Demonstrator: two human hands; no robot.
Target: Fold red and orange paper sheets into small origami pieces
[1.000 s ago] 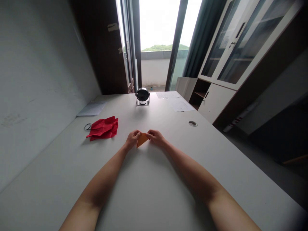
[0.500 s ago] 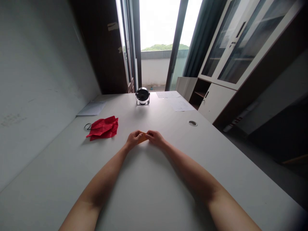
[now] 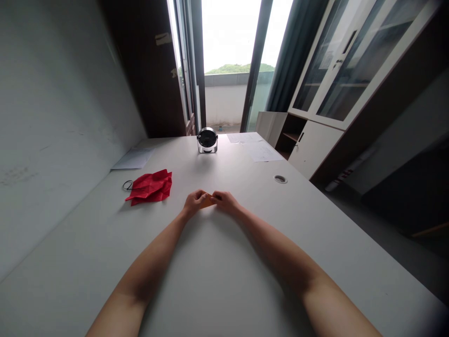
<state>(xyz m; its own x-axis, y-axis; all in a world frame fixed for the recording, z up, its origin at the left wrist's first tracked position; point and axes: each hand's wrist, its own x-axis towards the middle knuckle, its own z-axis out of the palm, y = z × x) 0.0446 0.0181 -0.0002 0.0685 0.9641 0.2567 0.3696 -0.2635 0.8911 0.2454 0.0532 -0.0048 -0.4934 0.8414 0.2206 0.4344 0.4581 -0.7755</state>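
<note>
Between my two hands is a small flat orange piece, perhaps paper, held just above or against the white table. My left hand is closed on its left side, thumb on top. With bent fingers, my right hand grips its right side and upper corner. Much of the orange piece is hidden by the fingers. To the left of my hands lies a crumpled red cloth-like bag with a black cord loop.
A round black-and-silver lamp-like device stands at the table's far end. Paper sheets lie at the back right and a stack of paper by the left wall. A cable hole is on the right. Cabinets stand beyond.
My right hand's fingers have shifted slightly over the orange piece, which sits a little differently between my hands. Everything else on the table stays as it was.
</note>
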